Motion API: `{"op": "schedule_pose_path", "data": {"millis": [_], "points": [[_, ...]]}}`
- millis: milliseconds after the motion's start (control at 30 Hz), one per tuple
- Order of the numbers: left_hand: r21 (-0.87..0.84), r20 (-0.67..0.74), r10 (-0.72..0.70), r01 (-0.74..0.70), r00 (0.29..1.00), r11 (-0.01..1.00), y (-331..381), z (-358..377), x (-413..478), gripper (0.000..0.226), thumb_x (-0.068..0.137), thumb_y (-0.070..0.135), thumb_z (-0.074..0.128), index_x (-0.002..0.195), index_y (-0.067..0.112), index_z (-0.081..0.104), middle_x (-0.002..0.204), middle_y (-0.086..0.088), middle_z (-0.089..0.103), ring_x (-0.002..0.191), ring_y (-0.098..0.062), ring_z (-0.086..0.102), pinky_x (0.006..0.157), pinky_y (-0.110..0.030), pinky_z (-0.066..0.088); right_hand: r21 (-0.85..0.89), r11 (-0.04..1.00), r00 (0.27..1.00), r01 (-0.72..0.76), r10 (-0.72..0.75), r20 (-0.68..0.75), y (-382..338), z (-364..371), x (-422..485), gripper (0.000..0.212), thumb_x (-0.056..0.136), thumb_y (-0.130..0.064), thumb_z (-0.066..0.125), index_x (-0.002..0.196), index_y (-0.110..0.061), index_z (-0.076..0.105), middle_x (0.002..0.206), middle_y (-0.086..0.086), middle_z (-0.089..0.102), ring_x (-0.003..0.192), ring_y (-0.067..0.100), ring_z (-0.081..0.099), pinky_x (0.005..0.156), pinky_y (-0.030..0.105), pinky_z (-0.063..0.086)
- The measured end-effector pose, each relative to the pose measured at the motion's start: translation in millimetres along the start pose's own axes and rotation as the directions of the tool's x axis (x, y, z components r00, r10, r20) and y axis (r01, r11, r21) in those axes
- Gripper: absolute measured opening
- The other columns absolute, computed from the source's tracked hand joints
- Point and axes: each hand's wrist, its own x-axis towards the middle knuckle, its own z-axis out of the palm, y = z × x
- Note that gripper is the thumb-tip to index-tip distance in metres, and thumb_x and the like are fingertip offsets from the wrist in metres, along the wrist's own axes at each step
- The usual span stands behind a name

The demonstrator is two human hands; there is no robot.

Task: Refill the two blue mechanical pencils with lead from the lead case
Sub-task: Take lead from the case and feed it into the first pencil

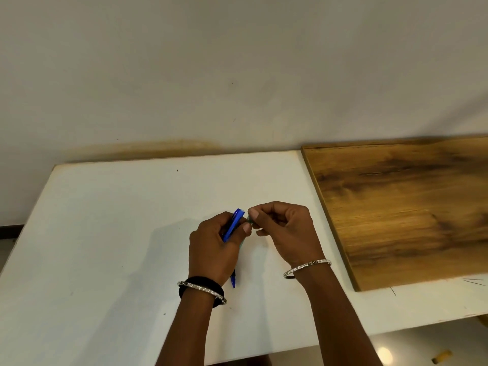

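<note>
Two hands meet above the white tabletop [105, 233]. Left hand [214, 249] is closed around a blue plastic mechanical pencil [232, 224], its tip emerging below the wrist. Right hand [284, 228] pinches a small object at the pencil's upper end; its identity cannot be determined. Brown wooden board [401, 207] lies to the right.

No words to read

No letters, numbers, brand names or signs could be read anywhere. The blue pencil [233, 225] in the left hand [214, 249] showed no writing that could be made out, and the white table [105, 233], the wooden board [412, 207] and the wall [237, 62] were plain.
</note>
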Motion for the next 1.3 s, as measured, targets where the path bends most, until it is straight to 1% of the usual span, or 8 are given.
{"op": "schedule_pose_path", "data": {"millis": [300,500,633,767,1000,1100,1167,1300], "points": [[0.042,0.007,0.013,-0.013,1.000,0.999,2,0,-1,0.011,0.081,0.033,0.071,0.088,0.024,0.071,0.075,0.008,0.068,0.073,-0.010,0.063,0.066,-0.018,0.047,0.010,0.999,0.999,-0.046,0.046,0.018,2,2,-2,0.009,0.090,-0.010,0.063,0.093,-0.003,0.068,0.080,0.012,0.074,0.070,0.018,0.074,0.060,0.028,0.060],[0.037,-0.007,-0.007,0.007,1.000,0.999,1,1,0,0.012,0.081,0.036,0.070,0.087,0.025,0.069,0.080,0.005,0.068,0.076,-0.013,0.063,0.072,-0.025,0.050,0.234,0.958,0.983,-0.166,0.181,-0.040,-1,-2,-1,0.015,0.092,-0.015,0.061,0.098,-0.002,0.064,0.081,0.014,0.076,0.071,0.024,0.075,0.063,0.033,0.061],[0.018,-0.039,-0.036,0.037,0.999,0.999,-1,1,1,0.014,0.080,0.039,0.070,0.086,0.025,0.069,0.079,0.005,0.069,0.076,-0.013,0.062,0.071,-0.028,0.052,-0.208,0.969,0.970,-0.136,0.087,-0.229,10,0,-2,0.005,0.088,-0.019,0.067,0.085,-0.015,0.069,0.070,-0.001,0.073,0.057,0.014,0.069,0.061,0.032,0.062],[-0.009,-0.054,-0.061,0.061,0.997,0.998,-2,0,2,0.011,0.081,0.035,0.071,0.087,0.026,0.072,0.080,0.007,0.069,0.078,-0.012,0.061,0.070,-0.023,0.047,-0.575,0.805,0.967,-0.149,-0.002,-0.254,11,3,-3,0.012,0.086,-0.027,0.069,0.089,-0.016,0.072,0.085,0.001,0.074,0.073,0.013,0.067,0.073,0.021,0.051],[-0.029,-0.041,-0.094,0.093,0.995,0.995,0,3,1,0.016,0.080,0.036,0.071,0.092,0.025,0.073,0.086,0.004,0.070,0.083,-0.015,0.062,0.075,-0.027,0.049,-0.685,0.696,0.963,-0.214,0.033,-0.267,9,4,-6,0.025,0.089,-0.030,0.064,0.109,-0.015,0.068,0.105,0.004,0.072,0.097,0.019,0.066,0.088,0.030,0.049],[-0.026,-0.033,-0.106,0.105,0.994,0.994,0,1,1,0.013,0.080,0.036,0.071,0.090,0.028,0.072,0.084,0.005,0.070,0.082,-0.014,0.062,0.075,-0.027,0.050,-0.571,0.798,0.948,-0.193,0.002,-0.319,6,6,-5,0.019,0.087,-0.029,0.068,0.102,-0.017,0.069,0.094,0.003,0.074,0.080,0.017,0.071,0.078,0.030,0.057],[-0.018,-0.032,-0.105,0.105,0.994,0.994,-1,0,1,0.015,0.080,0.037,0.072,0.091,0.027,0.074,0.084,0.005,0.071,0.080,-0.014,0.063,0.073,-0.026,0.049,-0.307,0.935,0.949,-0.177,0.079,-0.306,2,4,-3,0.011,0.085,-0.025,0.070,0.091,-0.016,0.070,0.082,0.003,0.075,0.061,0.015,0.070,0.061,0.030,0.061],[-0.014,-0.026,-0.091,0.090,0.996,0.996,-1,-1,1,0.019,0.078,0.039,0.072,0.093,0.027,0.075,0.086,0.004,0.072,0.083,-0.016,0.065,0.076,-0.027,0.051,0.137,0.957,0.964,-0.256,0.264,-0.043,-7,1,-1,0.014,0.083,-0.017,0.073,0.092,-0.007,0.075,0.081,0.013,0.075,0.064,0.022,0.071,0.058,0.029,0.058]]}}
